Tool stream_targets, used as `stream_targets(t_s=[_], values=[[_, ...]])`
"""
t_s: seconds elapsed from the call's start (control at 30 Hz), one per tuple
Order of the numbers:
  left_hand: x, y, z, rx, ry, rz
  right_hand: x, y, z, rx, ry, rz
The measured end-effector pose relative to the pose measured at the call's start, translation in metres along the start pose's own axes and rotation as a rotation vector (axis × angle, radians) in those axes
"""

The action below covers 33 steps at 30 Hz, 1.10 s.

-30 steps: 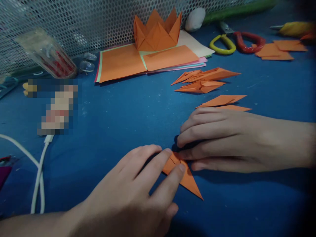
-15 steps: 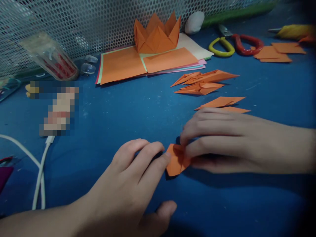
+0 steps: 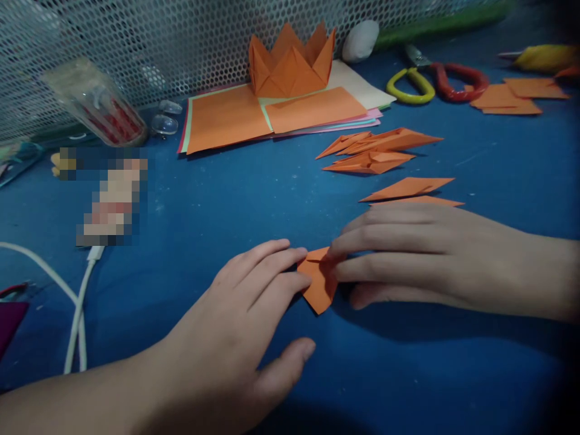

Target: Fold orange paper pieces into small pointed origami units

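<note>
With thumb spread from fingers, the left hand (image 3: 247, 305) is being rested on a folded orange paper piece (image 3: 321, 287), which is being steadied on the blue counter (image 3: 408, 374). The piece's right edge is being touched by the right hand (image 3: 421, 257); whether it is being pinched cannot be told. Beyond, a zigzag-topped orange paper crown (image 3: 290, 74) is being supported by stacked coloured paper sheets (image 3: 224, 118).

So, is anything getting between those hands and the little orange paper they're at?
Nothing visible: the left hand and right hand both touch the folded orange paper. The nearest other folded pieces lie beyond the right hand, out of the way.
</note>
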<state>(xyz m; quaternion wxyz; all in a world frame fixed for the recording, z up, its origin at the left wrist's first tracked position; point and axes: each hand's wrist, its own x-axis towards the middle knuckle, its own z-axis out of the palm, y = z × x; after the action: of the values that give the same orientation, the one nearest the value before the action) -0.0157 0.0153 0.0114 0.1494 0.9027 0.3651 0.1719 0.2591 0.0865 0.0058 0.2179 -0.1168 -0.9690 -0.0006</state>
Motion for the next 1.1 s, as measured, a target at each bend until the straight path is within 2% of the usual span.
stream_targets(t_s=[0.13, 0.27, 0.4, 0.63, 0.83, 1.1], values=[[0.002, -0.002, 0.001, -0.067, 0.030, -0.011, 0.002, 0.000, -0.001, -0.030, 0.024, 0.022], [0.008, -0.004, -0.005, -0.072, 0.060, 0.058, 0.002, 0.001, -0.007, -0.026, -0.027, -0.011], [0.011, -0.005, -0.011, -0.033, 0.006, 0.127, -0.002, 0.003, -0.007, 0.164, -0.114, 0.087], [0.008, -0.003, -0.007, 0.034, 0.080, 0.154, -0.005, 0.013, 0.001, 0.503, -0.050, 0.104], [0.009, -0.005, -0.016, 0.148, -0.019, 0.267, -0.001, 0.005, 0.001, 0.441, -0.039, 0.154], [0.005, -0.004, -0.011, 0.193, -0.018, 0.272, 0.001, 0.000, 0.000, 0.412, -0.008, 0.128]])
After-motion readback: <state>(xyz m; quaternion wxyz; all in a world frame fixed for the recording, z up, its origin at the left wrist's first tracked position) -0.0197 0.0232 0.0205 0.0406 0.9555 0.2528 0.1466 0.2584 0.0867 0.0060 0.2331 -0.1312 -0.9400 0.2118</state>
